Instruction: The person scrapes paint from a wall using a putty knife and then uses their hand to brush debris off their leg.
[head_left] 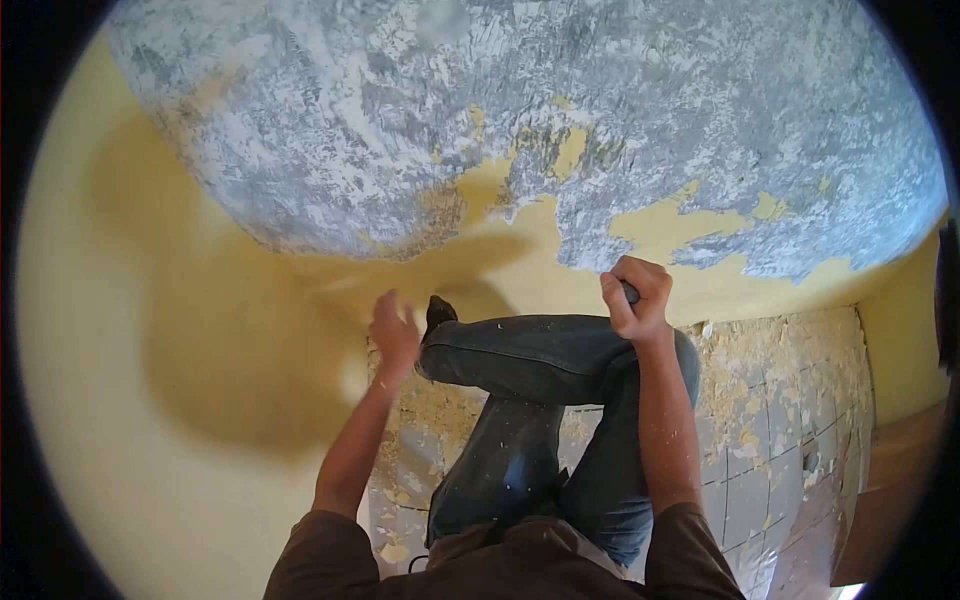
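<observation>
My right hand (pixel 640 298) is wrapped round a dark handle (pixel 630 292); the rest of the tool is hidden, so its kind does not show. It is held above my bent knee, close to the lower edge of the scraped wall (pixel 600 205). Grey and white patches cover most of that wall, and ragged yellow paint (pixel 660 228) remains along its lower part. Farther left, my left hand (pixel 393 332) hangs near the yellow side wall, slightly blurred, with its fingers apart and nothing in them. A dark shoe (pixel 439 312) is just beside it.
Paint flakes (pixel 745 350) litter the tiled floor (pixel 745 500), thickest along the wall's foot. My legs in dark jeans (pixel 520 350) fill the middle. A yellow wall (pixel 90 400) closes in on the left, and a brown panel (pixel 900 460) stands at the right.
</observation>
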